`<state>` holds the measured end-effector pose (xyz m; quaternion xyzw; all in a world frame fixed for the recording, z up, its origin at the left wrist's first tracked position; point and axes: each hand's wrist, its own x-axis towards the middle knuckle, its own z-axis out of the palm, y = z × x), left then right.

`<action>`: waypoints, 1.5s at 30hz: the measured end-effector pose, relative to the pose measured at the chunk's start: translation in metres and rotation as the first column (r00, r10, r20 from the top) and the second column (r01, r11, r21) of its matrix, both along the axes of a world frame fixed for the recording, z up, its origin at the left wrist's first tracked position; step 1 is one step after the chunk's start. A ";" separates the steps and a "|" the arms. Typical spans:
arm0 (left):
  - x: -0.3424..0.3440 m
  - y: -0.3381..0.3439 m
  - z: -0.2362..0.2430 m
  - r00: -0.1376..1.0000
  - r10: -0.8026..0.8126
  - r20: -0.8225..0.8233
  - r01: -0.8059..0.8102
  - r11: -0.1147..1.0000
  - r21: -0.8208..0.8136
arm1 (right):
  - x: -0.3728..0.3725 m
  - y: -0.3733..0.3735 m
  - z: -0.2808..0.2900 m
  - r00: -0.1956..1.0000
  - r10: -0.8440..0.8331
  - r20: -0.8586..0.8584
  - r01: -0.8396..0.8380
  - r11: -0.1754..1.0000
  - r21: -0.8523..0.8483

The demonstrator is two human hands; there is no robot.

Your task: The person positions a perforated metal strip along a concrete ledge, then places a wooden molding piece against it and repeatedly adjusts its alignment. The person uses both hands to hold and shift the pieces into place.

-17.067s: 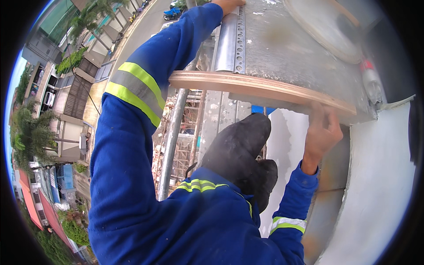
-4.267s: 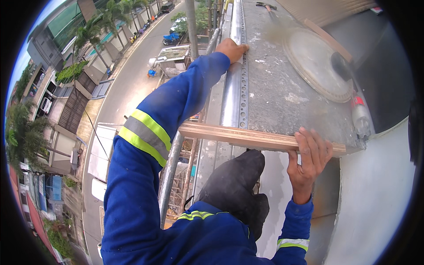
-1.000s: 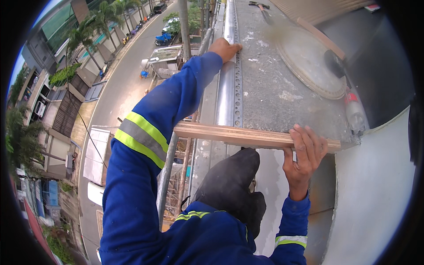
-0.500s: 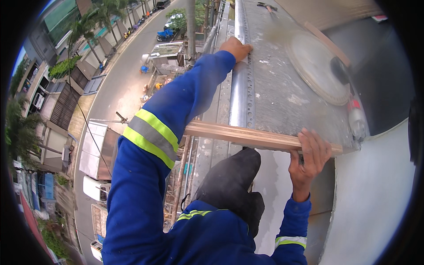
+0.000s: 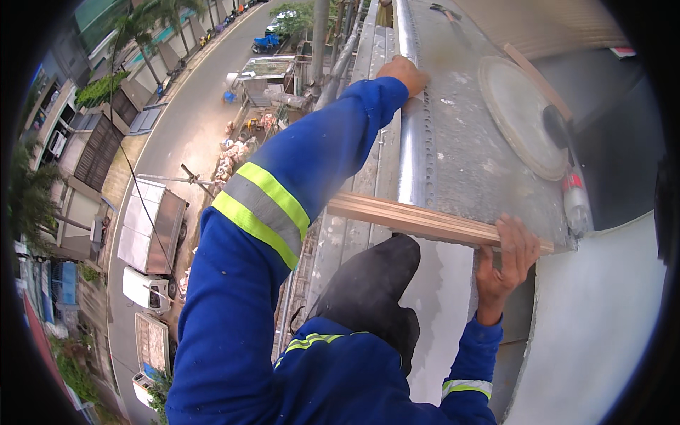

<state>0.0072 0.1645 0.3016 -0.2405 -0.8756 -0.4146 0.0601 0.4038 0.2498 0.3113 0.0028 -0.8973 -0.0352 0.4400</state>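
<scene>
My left hand (image 5: 404, 74) is closed at the far part of the ledge, its fingers pinched over a shiny perforated metal strip (image 5: 412, 156) that runs along the outer edge. Across the near end of the ledge lies a layered wooden strip (image 5: 418, 218). My right hand (image 5: 504, 258) grips this wood near its right end, with fingers over the top and the thumb underneath. The wood's left end is hidden behind my left sleeve. Grey concrete (image 5: 460, 170) forms the ledge's rough top.
A round pale disc (image 5: 520, 117), a thin wooden batten (image 5: 538, 81) and a plastic bottle (image 5: 577, 202) lie on the right. A hammer (image 5: 446, 10) rests at the far end. To the left, beyond metal scaffold pipes (image 5: 320, 42), the drop reaches a street with parked trucks (image 5: 152, 227).
The whole view has shifted, so the ledge sits farther right. My left hand has moved slightly farther along the metal strip. My right hand keeps its hold on the wood.
</scene>
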 end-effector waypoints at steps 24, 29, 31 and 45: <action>0.028 -0.024 0.027 0.991 -0.023 0.135 0.010 0.995 0.097 | 0.000 -0.001 0.001 1.000 0.000 -0.020 -0.001 0.999 -0.047; 0.026 -0.026 0.028 0.988 -0.062 0.142 0.048 0.994 0.098 | -0.001 0.000 0.000 1.000 -0.002 -0.026 0.001 1.000 -0.025; 0.024 -0.026 0.030 0.988 -0.104 0.117 0.105 0.994 -0.003 | -0.002 0.000 0.000 1.000 -0.001 -0.026 0.000 1.000 -0.025; 0.022 -0.032 0.030 0.922 -0.328 -0.205 0.253 0.912 -0.322 | -0.001 0.000 0.000 1.000 -0.008 -0.025 0.007 1.000 -0.023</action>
